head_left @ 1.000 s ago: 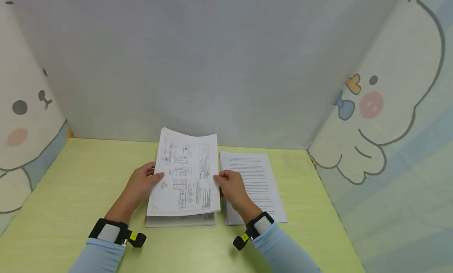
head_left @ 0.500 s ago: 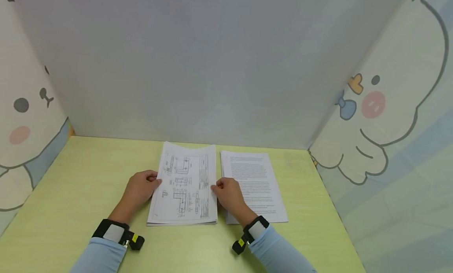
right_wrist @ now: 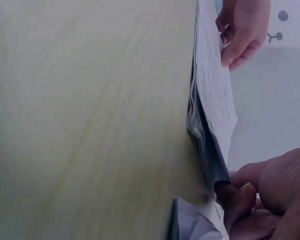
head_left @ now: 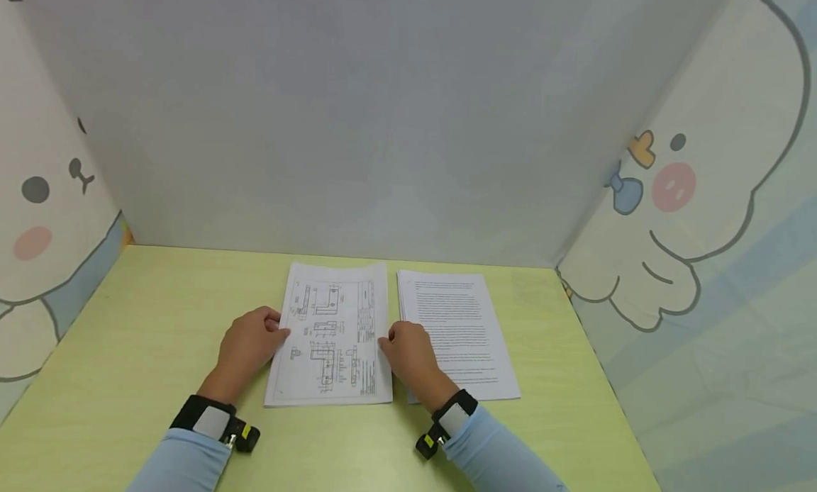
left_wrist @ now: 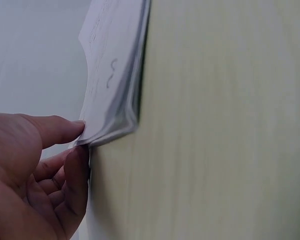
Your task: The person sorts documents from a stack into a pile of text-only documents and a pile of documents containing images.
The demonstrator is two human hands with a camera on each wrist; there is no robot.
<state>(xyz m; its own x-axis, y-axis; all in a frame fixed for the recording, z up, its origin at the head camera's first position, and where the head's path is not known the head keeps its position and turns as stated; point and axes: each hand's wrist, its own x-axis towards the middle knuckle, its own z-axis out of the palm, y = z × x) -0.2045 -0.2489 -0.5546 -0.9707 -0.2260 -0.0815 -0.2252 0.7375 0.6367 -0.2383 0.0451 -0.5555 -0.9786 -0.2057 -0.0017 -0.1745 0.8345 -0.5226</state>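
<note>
A stack of paper sheets printed with technical line drawings lies near the middle of the table. Its left edge is pinched between thumb and fingers of my left hand; the left wrist view shows that edge lifted a little, sheets bunched between thumb and fingertips. My right hand pinches the right edge the same way, and in the right wrist view the sheets bow slightly with a gap between layers. Beside it on the right lies a second stack of text pages, partly covered by my right hand.
Both stacks lie on a pale yellow-green table. A grey backdrop rises behind the table's far edge. Side panels with cartoon animals stand at the left and the right.
The upper sheets, held raised and tilted a second ago, have come down onto the drawing stack, their edges now nearly lined up. Both hands moved down with them, keeping their pinch.
</note>
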